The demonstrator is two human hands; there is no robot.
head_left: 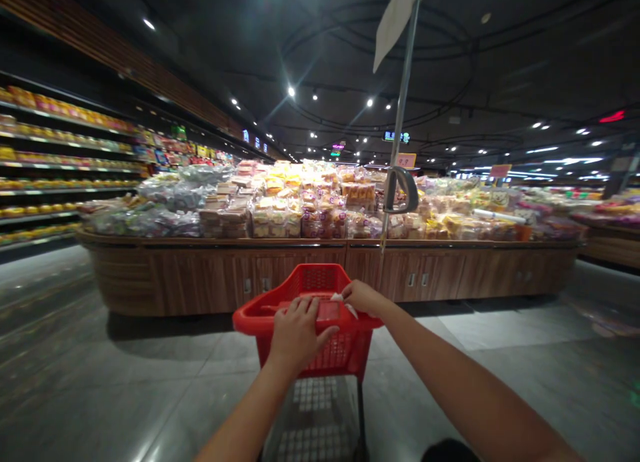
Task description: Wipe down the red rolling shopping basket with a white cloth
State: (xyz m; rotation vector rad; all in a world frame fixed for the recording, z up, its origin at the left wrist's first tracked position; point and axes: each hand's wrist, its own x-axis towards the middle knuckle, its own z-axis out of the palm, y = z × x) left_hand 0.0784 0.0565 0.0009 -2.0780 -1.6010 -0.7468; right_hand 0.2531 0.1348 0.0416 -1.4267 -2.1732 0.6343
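A red plastic shopping cart (pixel 320 269) stands straight in front of me. My left hand (pixel 295 329) lies on the left part of its near edge, fingers stretched forward and thumb spread to the right. At the right end of that edge, my right hand (pixel 361 297) is closed, fingertips bent around a crumpled white tissue (pixel 338 297). A second bit of white hangs over the cart's edge below those fingers. Between my hands shows the red flap (pixel 329 310) of the cart. Inside the basket I make out no goods.
Beyond the cart, a long wooden display counter (pixel 190 275) carries heaps of packaged bread (pixel 275 212). A metal pole (pixel 406 82) with a sign rises from it. Stocked shelves (pixel 60 155) line the left side, and grey tiled floor (pixel 165 382) surrounds the cart.
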